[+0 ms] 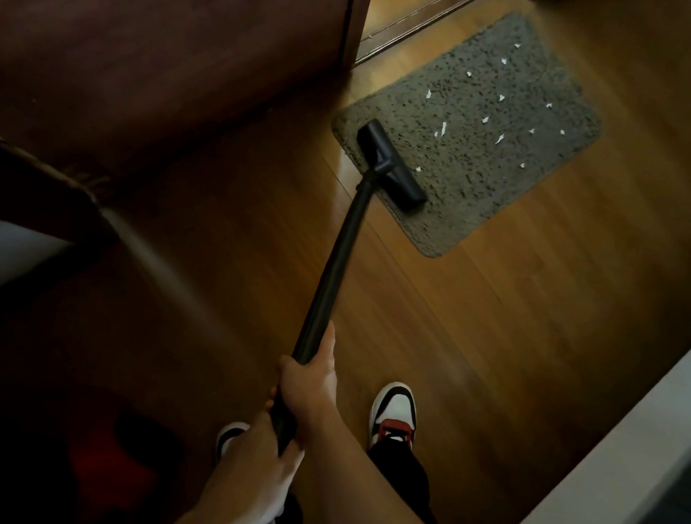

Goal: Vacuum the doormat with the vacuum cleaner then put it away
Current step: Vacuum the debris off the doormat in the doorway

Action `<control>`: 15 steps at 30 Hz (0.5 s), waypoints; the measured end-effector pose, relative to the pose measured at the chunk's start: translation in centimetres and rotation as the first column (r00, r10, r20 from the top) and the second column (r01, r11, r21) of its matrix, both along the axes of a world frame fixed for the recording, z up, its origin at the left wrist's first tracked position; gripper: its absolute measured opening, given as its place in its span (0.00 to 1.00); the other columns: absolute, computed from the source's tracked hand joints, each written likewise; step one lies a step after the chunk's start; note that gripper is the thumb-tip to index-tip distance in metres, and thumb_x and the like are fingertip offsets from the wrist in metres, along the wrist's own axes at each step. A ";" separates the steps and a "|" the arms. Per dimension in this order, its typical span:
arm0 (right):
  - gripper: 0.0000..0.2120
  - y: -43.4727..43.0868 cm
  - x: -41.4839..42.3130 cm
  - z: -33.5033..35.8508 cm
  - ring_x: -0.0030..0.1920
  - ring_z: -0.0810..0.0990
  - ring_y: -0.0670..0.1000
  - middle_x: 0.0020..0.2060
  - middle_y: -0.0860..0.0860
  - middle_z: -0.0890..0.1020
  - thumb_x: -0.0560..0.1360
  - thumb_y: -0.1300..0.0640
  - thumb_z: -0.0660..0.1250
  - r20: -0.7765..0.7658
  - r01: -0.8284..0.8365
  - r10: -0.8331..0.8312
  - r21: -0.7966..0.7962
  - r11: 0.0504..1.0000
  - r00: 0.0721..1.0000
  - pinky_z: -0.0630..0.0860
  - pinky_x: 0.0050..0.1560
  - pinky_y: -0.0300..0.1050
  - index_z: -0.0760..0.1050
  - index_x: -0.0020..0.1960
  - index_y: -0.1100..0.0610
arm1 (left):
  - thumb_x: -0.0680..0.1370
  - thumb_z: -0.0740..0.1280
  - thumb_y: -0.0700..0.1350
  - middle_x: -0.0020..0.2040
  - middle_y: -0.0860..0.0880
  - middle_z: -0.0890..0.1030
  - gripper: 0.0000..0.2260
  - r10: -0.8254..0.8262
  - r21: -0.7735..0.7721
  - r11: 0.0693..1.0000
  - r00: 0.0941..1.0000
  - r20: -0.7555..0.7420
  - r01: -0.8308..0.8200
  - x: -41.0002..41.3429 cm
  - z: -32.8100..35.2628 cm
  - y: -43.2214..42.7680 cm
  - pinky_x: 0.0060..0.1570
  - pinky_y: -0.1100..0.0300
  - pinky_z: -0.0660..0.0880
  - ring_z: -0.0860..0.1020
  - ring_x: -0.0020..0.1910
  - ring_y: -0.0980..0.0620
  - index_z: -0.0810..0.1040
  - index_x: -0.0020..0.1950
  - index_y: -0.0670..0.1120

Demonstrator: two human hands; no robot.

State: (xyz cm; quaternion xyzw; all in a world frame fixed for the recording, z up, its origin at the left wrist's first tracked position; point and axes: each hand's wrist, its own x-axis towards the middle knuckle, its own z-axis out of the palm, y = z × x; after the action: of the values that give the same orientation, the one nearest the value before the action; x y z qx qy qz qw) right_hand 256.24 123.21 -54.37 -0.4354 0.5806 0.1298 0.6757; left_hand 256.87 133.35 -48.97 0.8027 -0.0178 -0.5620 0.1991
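While the black floor head [390,166] sits on the near left corner of the doormat [504,160], almost all of the work lies ahead of me: white paper scraps [441,128] dot the mat's middle and its far edge. My worry is the mat itself. It looks thin and lies loose on the smooth wooden floor [509,318], so I judge that a hard push could slide it or ruck up that corner under the suction, and a fast stroke could flick scraps off the mat's edge onto the boards. The head also works close beside the dark wooden door [145,23], which a sideways swing could knock.

Both my arms reach forward and down along the black wand [337,260]. My right hand [307,387] grips it higher up, fingers wrapped round and the thumb laid along the tube. My left hand [257,461] holds it just below, fingers curled round it.
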 end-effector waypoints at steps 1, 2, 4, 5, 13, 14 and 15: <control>0.44 -0.5 0.3 -0.1 0.34 0.80 0.51 0.54 0.56 0.78 0.80 0.63 0.64 0.005 -0.021 0.021 -0.008 1.000 1.000 0.81 0.32 0.46 0.43 0.79 0.31 | 0.79 0.61 0.60 0.43 0.49 0.82 0.18 0.005 -0.012 1.000 1.000 0.010 -0.005 0.1 -0.3 -0.5 0.40 0.48 0.83 0.83 0.36 0.48 0.68 0.64 0.52; 0.44 -1.0 0.6 -0.3 0.35 0.80 0.52 0.54 0.56 0.78 0.80 0.62 0.64 0.006 -0.042 0.042 -0.019 0.999 0.999 0.83 0.34 0.48 0.43 0.80 0.32 | 0.80 0.61 0.60 0.42 0.48 0.82 0.18 0.015 -0.025 1.000 1.000 0.016 -0.015 0.1 -0.4 -1.0 0.39 0.48 0.83 0.83 0.34 0.47 0.68 0.64 0.52; 0.44 -2.1 1.4 -0.8 0.36 0.81 0.52 0.55 0.57 0.78 0.79 0.62 0.64 0.003 -0.072 0.072 -0.026 0.997 0.997 0.85 0.39 0.53 0.43 0.80 0.32 | 0.80 0.61 0.57 0.39 0.47 0.82 0.16 0.052 -0.053 0.997 0.998 0.023 -0.050 0.5 -0.8 -2.1 0.33 0.50 0.82 0.82 0.29 0.48 0.69 0.63 0.50; 0.44 -2.7 1.8 -1.0 0.36 0.81 0.53 0.55 0.57 0.78 0.79 0.61 0.64 0.005 -0.078 0.078 -0.024 0.997 0.997 0.85 0.39 0.54 0.43 0.80 0.32 | 0.81 0.61 0.56 0.38 0.46 0.81 0.15 0.063 -0.062 0.996 0.998 0.026 -0.061 0.8 -1.0 -2.5 0.30 0.53 0.80 0.80 0.27 0.50 0.69 0.63 0.50; 0.43 -8.1 4.9 -2.1 0.34 0.80 0.51 0.57 0.59 0.79 0.80 0.63 0.64 0.039 -0.094 0.095 -0.030 0.995 0.995 0.83 0.34 0.50 0.43 0.80 0.34 | 0.82 0.61 0.51 0.38 0.43 0.81 0.11 0.127 -0.086 0.989 0.991 0.047 -0.122 3.3 -1.8 -8.2 0.23 0.59 0.73 0.76 0.22 0.50 0.68 0.60 0.46; 0.43 -8.8 5.1 -2.2 0.34 0.81 0.52 0.57 0.59 0.79 0.80 0.62 0.65 0.036 -0.101 0.103 -0.043 0.994 0.994 0.84 0.35 0.51 0.44 0.80 0.34 | 0.82 0.61 0.51 0.39 0.42 0.81 0.10 0.146 -0.082 0.986 0.989 0.034 -0.143 3.5 -1.8 -9.1 0.23 0.59 0.73 0.76 0.22 0.50 0.67 0.59 0.47; 0.42 -9.6 5.3 -2.2 0.34 0.81 0.52 0.55 0.59 0.79 0.80 0.62 0.65 0.033 -0.107 0.109 -0.057 0.993 0.994 0.84 0.36 0.51 0.44 0.80 0.35 | 0.82 0.61 0.51 0.40 0.41 0.81 0.10 0.161 -0.073 0.985 0.987 0.022 -0.159 3.8 -1.8 -10.0 0.23 0.59 0.73 0.76 0.22 0.49 0.67 0.59 0.47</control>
State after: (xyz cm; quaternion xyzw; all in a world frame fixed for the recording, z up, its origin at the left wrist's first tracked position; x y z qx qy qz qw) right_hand 261.58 113.57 -56.60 -0.4868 0.5472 0.1421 0.6658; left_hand 260.65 123.36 -50.80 0.8016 0.0238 -0.5320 0.2718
